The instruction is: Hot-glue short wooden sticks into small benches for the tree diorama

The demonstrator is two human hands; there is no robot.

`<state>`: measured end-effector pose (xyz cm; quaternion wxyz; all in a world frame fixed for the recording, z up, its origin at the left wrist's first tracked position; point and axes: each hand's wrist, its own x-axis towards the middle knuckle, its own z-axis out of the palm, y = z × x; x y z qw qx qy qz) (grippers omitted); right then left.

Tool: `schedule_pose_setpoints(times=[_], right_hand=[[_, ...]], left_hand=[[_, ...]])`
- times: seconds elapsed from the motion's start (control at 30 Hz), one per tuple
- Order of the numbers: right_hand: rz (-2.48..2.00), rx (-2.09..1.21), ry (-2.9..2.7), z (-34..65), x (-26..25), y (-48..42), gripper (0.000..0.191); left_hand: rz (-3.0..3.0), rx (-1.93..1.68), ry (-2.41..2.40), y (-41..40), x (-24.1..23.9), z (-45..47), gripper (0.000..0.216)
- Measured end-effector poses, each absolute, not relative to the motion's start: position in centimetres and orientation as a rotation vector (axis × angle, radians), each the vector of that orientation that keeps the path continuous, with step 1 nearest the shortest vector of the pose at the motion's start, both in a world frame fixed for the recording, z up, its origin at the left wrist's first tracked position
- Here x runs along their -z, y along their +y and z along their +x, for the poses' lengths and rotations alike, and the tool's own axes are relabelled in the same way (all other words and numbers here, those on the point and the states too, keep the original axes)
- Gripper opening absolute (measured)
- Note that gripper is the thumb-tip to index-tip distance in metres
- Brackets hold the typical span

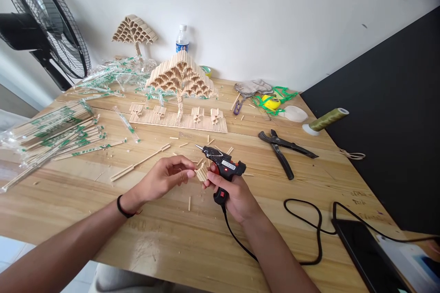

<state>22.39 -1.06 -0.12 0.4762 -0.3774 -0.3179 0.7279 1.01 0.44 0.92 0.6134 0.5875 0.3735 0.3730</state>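
Observation:
A small piece built of short wooden sticks (201,173) is pinched between the fingertips of both hands above the table. My left hand (168,176) closes on its left side. With my right hand (237,194) I grip a black glue gun (224,165), its nozzle pointing left and a red light lit on its body, while the thumb and a finger also touch the stick piece. Behind them stands a tree-shaped stick model (181,78) on a flat stick base (165,121) that bears several small stick pieces. Cut stick bits (189,203) lie around my hands.
Wrapped chopsticks (62,128) spread over the left. A second stick tree (134,32), a bottle (182,41) and a fan (44,23) stand behind. Cutting pliers (287,146), a thread spool (325,121), yellow tape (271,102), a looping cord (321,233) and a phone (369,254) are right.

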Motion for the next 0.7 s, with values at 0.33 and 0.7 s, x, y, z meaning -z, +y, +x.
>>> schedule_pose_setpoints(times=[0.33,0.7], right_hand=[[-0.884,-1.835,-0.789,22.18,0.05,-1.19,0.031],[-0.952,-1.756,-0.726,22.35,-0.22,-0.83,0.037]], left_hand=[[1.431,-0.771,0.824,0.48,-1.02,1.17,0.023],[1.425,-0.822,0.841,-0.02,-1.16,0.63,0.030]])
